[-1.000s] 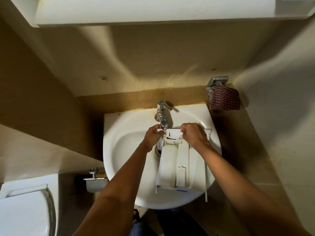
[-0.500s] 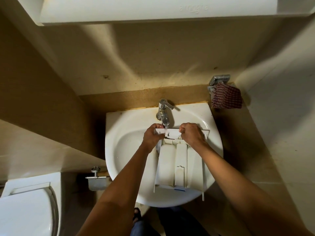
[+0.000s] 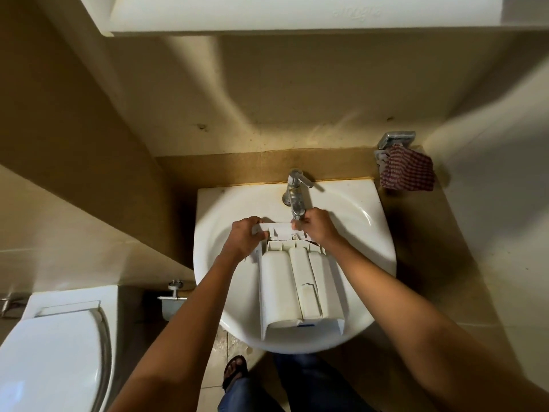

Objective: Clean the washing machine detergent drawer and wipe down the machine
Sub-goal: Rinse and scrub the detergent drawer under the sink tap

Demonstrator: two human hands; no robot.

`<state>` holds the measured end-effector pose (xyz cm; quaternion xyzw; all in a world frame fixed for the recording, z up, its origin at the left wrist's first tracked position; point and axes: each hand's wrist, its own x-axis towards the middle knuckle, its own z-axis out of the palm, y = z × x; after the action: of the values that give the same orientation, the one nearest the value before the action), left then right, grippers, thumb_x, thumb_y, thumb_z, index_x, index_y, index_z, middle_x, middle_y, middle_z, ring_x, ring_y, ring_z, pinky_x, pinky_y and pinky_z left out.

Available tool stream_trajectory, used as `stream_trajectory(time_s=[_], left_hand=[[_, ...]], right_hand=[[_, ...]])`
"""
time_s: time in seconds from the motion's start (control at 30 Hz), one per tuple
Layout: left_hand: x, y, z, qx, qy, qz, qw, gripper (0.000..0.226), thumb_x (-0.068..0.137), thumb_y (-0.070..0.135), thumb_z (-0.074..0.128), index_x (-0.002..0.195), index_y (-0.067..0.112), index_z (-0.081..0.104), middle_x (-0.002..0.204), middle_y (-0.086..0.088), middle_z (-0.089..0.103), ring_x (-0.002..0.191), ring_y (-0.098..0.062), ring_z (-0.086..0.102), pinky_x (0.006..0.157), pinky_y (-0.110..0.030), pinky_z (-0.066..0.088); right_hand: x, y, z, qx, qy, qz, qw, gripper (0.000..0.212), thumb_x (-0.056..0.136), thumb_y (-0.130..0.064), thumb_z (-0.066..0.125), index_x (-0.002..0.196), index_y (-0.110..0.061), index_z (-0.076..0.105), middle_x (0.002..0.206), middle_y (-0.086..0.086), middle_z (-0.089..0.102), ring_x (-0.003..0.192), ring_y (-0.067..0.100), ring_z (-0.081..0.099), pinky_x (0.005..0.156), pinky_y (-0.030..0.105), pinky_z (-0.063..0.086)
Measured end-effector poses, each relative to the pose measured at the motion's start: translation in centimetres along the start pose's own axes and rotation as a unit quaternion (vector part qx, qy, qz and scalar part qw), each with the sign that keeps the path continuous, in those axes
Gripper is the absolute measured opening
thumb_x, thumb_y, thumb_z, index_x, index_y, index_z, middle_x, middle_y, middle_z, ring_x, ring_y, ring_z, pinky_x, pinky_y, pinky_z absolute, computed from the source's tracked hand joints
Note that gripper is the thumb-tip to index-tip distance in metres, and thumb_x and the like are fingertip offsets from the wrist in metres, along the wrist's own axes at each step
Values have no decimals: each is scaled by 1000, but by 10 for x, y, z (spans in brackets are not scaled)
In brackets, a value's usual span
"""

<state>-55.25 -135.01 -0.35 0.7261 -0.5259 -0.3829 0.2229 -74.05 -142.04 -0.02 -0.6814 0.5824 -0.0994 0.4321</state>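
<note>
A white detergent drawer lies upside down over the white basin, its far end under the chrome tap. My left hand grips the drawer's far left corner. My right hand grips the far right end, its fingers right below the tap's spout. The drawer's inside is hidden, and I cannot tell whether water runs.
A red checked cloth hangs from a chrome wall holder at the right. A toilet with its lid down stands at the lower left. A white cabinet overhangs above. My sandalled foot is under the basin.
Both hands and the drawer's far end have shifted a little left under the tap; the left hand now covers more of the left corner.
</note>
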Motion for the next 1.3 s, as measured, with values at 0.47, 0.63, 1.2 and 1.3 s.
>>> stream_trajectory(time_s=[0.47, 0.63, 1.2, 1.3], left_hand=[[-31, -15, -28, 34, 30, -34, 998, 26, 90, 15, 63, 115, 6, 61, 107, -13, 65, 99, -27, 58, 72, -21, 37], [-42, -18, -32, 32, 36, -33, 998, 26, 90, 14, 64, 115, 7, 60, 105, -10, 64, 87, -19, 53, 67, -14, 34], [-66, -4, -40, 69, 52, 3, 996, 21, 90, 8, 61, 111, 7, 61, 104, -12, 66, 93, -29, 60, 70, -25, 41], [-71, -2, -42, 73, 51, 9, 996, 21, 91, 9, 60, 112, 7, 61, 103, -10, 66, 93, -27, 59, 71, -23, 39]], right_hand=[[8, 5, -3, 8, 70, 18, 997, 16, 72, 9, 70, 64, -3, 62, 58, 3, 59, 60, 14, 48, 47, 9, 32], [6, 18, 5, -17, 109, 19, 994, 8, 78, 7, 64, 74, 0, 65, 70, 9, 60, 70, 18, 51, 50, 5, 32], [4, 13, 16, 25, 104, 51, 993, 25, 85, 2, 48, 96, -2, 70, 99, 18, 70, 97, 31, 61, 69, 21, 35], [3, 12, 17, 33, 95, 68, 993, 25, 86, 0, 48, 98, -3, 70, 102, 17, 69, 99, 30, 60, 70, 21, 34]])
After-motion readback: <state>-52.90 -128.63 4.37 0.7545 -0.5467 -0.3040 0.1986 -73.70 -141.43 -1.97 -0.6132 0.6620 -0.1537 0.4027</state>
